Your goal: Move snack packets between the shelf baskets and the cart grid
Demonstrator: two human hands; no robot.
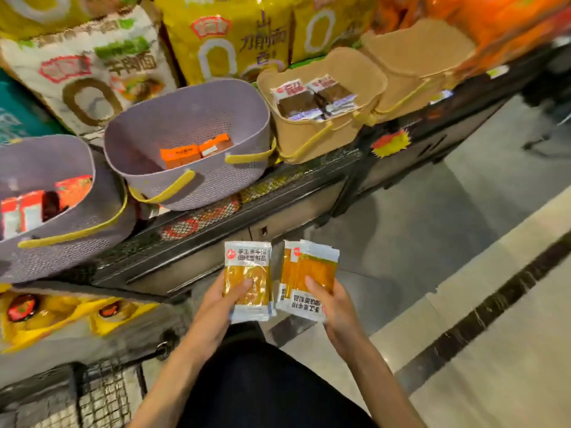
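Both hands low, in front of the shelf edge [216,217].

Left hand [227,299]: fingers curled under a small stack of yellow snack packets [248,273], thumb [244,284] pressed flat on the top packet's clear window. Stack upright, printed label away from the wrist. How many packets are in it cannot be told.

Right hand [332,307]: same kind of grip on a second, fanned stack of yellow packets [309,273], thumb [315,285] on the front face and the other fingers hidden behind. This stack is turned the other way, its printed label toward the wrist. The two stacks sit just beside each other with a narrow gap between them.

Beyond the fingertips, on the shelf:
- Up and left of the left thumb, a lilac basket [216,186] with yellow handles holds orange packets [193,152] on its floor.
- Farther left, a second lilac basket [61,251] holds red packets [46,202].
- Above the right thumb, a tan basket [309,140] holds brown packets [312,98] in rows.
- Right of that one, touching it, another tan basket [417,88]; contents not visible.

Large noodle bags [222,41] stand behind the baskets.

Below the left wrist, at bottom left, is a wire cart grid [105,393]. Pale tiled floor [463,211] lies to the right of the right hand.
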